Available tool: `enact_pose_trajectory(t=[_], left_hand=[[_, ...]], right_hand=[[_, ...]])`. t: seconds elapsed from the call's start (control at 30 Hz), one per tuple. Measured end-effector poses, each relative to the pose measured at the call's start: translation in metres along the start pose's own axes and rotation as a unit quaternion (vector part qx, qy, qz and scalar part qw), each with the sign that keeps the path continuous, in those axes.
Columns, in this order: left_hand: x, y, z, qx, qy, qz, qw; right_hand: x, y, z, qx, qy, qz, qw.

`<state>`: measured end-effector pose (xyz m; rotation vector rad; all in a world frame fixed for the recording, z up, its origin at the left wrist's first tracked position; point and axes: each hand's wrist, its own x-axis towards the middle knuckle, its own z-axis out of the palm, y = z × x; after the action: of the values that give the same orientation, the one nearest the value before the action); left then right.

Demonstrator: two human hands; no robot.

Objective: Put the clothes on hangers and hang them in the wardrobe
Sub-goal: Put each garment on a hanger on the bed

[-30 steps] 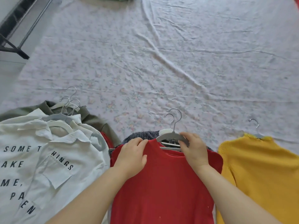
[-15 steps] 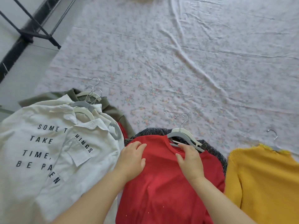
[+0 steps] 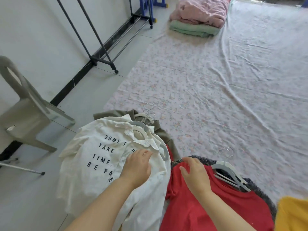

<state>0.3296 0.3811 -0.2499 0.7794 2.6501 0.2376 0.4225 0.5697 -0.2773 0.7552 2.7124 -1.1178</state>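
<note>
**Both grips loose on the hangered clothes**

My left grip (image 3: 138, 165) lies flat on the white shirt (image 3: 93, 157), just left of the red top (image 3: 208, 210). Its fingers are apart and only lightly bent, clamped on nothing. My right grip (image 3: 195, 175) is over the red top's left shoulder, fingers spread and relaxed, holding nothing. I cannot tell whether it presses the cloth.

The red top lies flat on the floral sheet (image 3: 216, 80). Its neck is turned away from me and to the right, and its long axis runs from there back to the hem at my side. It is plain bright red and lightly creased. At its neck lie pale hangers (image 3: 230, 172) with metal hooks pointing away from me; I cannot tell which garment each one carries. A dark grey knit (image 3: 260, 189) shows from under the red top along its neck and right edge. Right of the red top is a yellow knit (image 3: 293, 214).

The white shirt bears black printed capitals, and its collar points away from me. It tops a stack with an olive garment (image 3: 166, 135) beneath. Grey and white hangers (image 3: 141, 125) sit in the collars, hooks bunched together.

Far beyond the red top a pink blanket (image 3: 200, 12) rests folded on a green one (image 3: 193, 29). Beyond and left of it, a black clothes rack (image 3: 100, 47) stands on the floor by the wall. A grey chair (image 3: 25, 110) stands far to the left.
</note>
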Motion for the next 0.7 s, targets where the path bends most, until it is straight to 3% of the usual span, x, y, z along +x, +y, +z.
enact_pose_trajectory(t=[0.2, 0.47, 0.7], left_hand=[[0.026, -0.083, -0.009, 0.003, -0.015, -0.009, 1.000], [0.068, -0.183, 0.008, -0.005, -0.027, 0.034, 0.999], [0.068, -0.218, 0.035, -0.037, -0.045, 0.066, 0.996]], right_hand=[[0.046, -0.050, 0.070, -0.045, -0.045, -0.017, 0.998], [0.150, -0.083, 0.168, -0.101, -0.024, 0.032, 0.994], [0.175, -0.082, 0.202, -0.256, -0.006, 0.061, 0.965]])
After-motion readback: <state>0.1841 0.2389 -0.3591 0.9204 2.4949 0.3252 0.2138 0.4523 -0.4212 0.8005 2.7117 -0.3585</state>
